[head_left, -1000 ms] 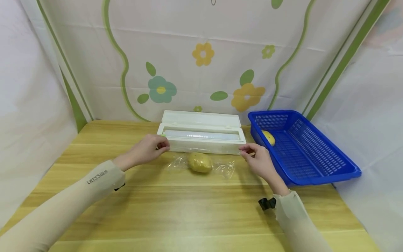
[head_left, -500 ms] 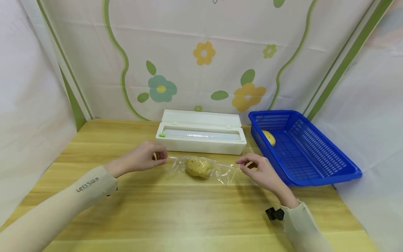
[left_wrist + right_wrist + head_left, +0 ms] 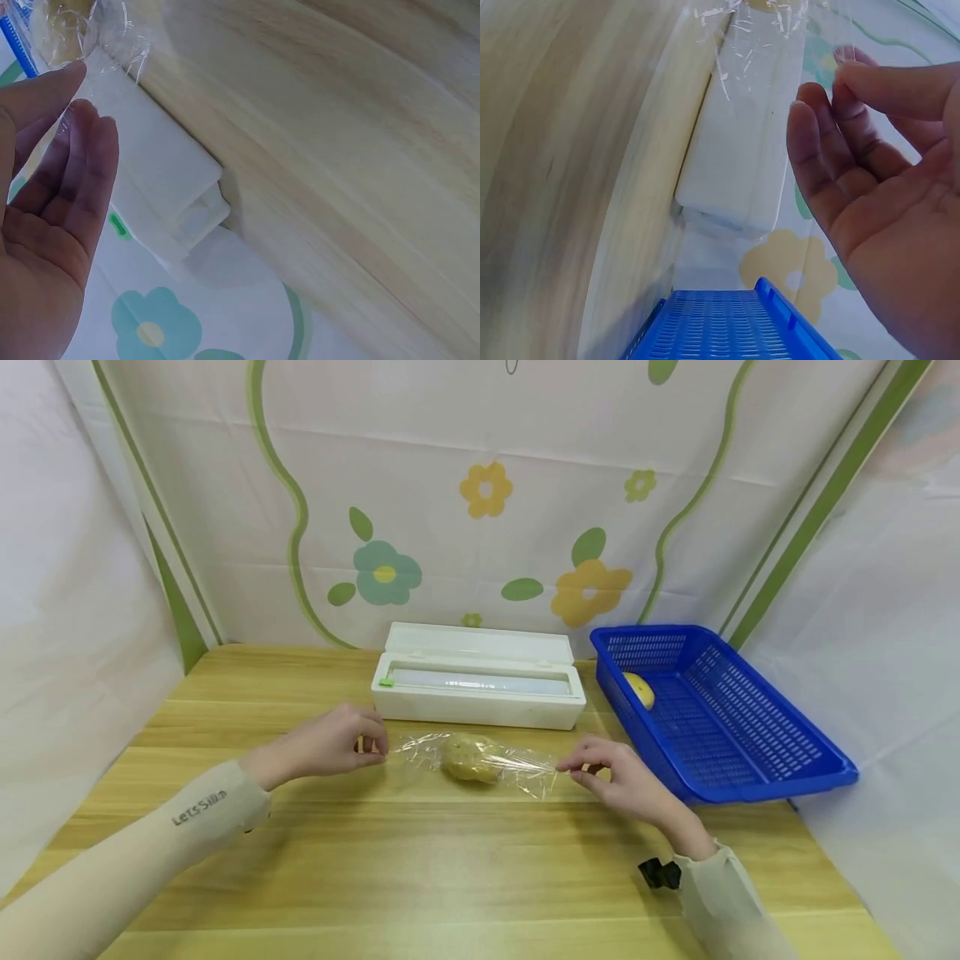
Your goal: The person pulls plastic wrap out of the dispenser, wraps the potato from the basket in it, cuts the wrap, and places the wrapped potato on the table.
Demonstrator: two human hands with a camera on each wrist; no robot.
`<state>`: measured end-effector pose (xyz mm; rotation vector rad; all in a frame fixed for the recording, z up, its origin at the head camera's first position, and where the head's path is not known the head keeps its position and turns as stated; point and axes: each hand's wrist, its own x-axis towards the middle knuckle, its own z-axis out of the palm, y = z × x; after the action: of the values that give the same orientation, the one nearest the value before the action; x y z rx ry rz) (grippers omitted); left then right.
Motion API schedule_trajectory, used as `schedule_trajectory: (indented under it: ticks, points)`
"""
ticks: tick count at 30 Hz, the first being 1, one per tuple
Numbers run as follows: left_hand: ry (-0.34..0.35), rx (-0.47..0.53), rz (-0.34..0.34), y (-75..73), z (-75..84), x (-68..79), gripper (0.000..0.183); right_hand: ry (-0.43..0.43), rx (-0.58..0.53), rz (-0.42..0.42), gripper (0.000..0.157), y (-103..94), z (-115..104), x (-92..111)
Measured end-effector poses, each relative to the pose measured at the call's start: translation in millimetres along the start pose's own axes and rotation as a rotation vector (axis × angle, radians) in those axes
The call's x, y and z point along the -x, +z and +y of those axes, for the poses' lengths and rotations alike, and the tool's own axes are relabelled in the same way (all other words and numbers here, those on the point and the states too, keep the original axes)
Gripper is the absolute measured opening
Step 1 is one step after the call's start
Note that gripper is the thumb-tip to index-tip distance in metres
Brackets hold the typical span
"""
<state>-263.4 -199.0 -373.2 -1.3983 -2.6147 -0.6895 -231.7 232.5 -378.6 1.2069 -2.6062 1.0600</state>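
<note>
A yellowish potato [image 3: 467,758] sits on the wooden table, with clear plastic wrap [image 3: 525,762] over it and spread out to both sides. My left hand [image 3: 327,745] pinches the film's left edge between thumb and fingers. On the opposite side, my right hand [image 3: 626,783] holds the right edge between thumb and index finger. The film runs stretched between both hands, above and around the potato. Just behind stands a white cling film box [image 3: 480,706], its lid raised and a roll inside. In the right wrist view the wrap [image 3: 742,45] reaches up to the fingertips.
A blue plastic basket [image 3: 750,789] stands on the right side of the table, with another potato [image 3: 640,690] inside near its left wall. A green slider [image 3: 386,682] sits at the box's left end. A flower-printed curtain [image 3: 480,560] hangs behind the table.
Both hands have come down and toward me from the box's front edge, drawing the film over the potato. The box and the basket stay where they were.
</note>
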Motion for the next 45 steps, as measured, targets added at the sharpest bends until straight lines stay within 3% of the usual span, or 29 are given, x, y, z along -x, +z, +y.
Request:
schedule_trajectory:
  ticks: [10,14,19,25,30,35,45]
  points:
    - [0.085,-0.229,-0.041,7.0,0.5,-4.1,0.017,-0.073,0.173,-0.097,0.029,7.2,5.3,-11.7]
    - [0.083,-0.324,-0.073,10.9,1.4,-6.8,0.022,-0.062,0.287,-0.133,0.030,10.1,6.5,-18.6]
    - [0.074,-0.369,-0.106,16.0,-0.3,-10.7,0.024,-0.027,0.380,-0.197,0.033,12.8,6.8,-23.9]
    - [0.121,-0.451,-0.136,25.2,-3.5,-17.2,0.019,0.031,0.447,-0.257,0.035,17.0,5.5,-27.5]
    - [0.115,-0.466,-0.161,29.1,-2.5,-20.6,0.010,0.065,0.476,-0.281,0.035,21.0,3.6,-30.9]
    - [0.078,-0.485,-0.184,30.6,-1.9,-21.2,0.014,0.072,0.481,-0.297,0.034,24.4,1.7,-33.4]
    - [0.027,-0.489,-0.206,34.8,-1.4,-21.2,0.015,0.037,0.463,-0.366,0.023,29.2,-0.9,-37.4]
